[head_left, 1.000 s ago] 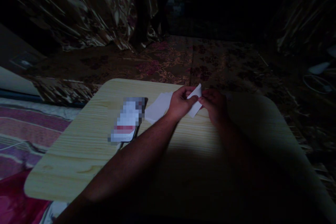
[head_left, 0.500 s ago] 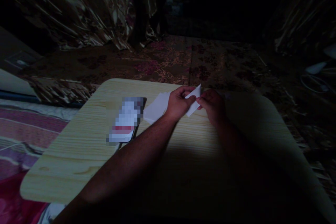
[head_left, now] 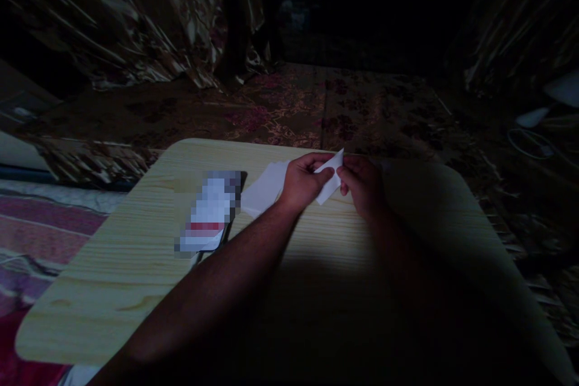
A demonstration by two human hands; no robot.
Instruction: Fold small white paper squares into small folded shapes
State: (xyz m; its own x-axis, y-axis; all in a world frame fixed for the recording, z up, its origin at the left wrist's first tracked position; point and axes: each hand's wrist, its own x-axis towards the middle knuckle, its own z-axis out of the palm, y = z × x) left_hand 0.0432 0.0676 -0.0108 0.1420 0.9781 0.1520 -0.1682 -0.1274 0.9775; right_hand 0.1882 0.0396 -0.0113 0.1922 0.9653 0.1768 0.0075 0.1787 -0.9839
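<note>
A small folded piece of white paper [head_left: 329, 184] is held up between both hands above the table's far half. My left hand [head_left: 301, 180] grips its left side, thumb on top and fingers behind. At the paper's right edge, my right hand [head_left: 362, 184] pinches it between thumb and fingertips. Several loose white sheets [head_left: 263, 189] lie fanned on the table beside my left hand, partly covered by it. Left of those sheets rests a phone [head_left: 210, 208] with a lit, blurred screen.
The light wooden table [head_left: 113, 271] has rounded corners. A ledge draped in patterned cloth [head_left: 289, 108] runs behind it, under shiny curtains [head_left: 194, 24]. Striped bedding [head_left: 40, 223] lies at left. A lamp-like white object with a cable [head_left: 534, 117] stands at far right.
The whole view has shifted slightly, so the table and phone appear a little further left and lower. Both hands keep their hold on the folded paper, with only small finger movement.
</note>
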